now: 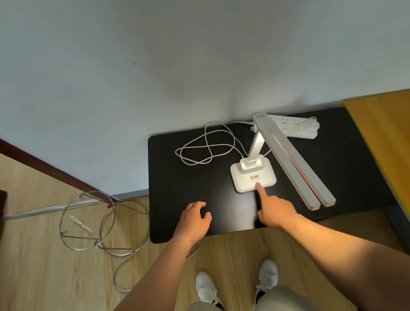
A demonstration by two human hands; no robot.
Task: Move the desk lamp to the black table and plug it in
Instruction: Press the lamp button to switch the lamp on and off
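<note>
Matte black rectangular bench (173, 166): bare surface ahead of left hand (193, 221), which rests near front edge, fingers loosely curled, holding nothing. White folding-arm desk lamp (254, 176) stands just beyond right hand (276, 211); extended index fingertip touches base's front edge. Coiled white cord (204, 144) and white power strip (294, 124) lie near far edge.

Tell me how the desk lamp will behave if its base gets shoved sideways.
The desk lamp probably slides before tipping: its flat base sits on the smooth black table. The long head overhangs the base, so it may swing or wobble. The loose cord should drag along limply.
</note>
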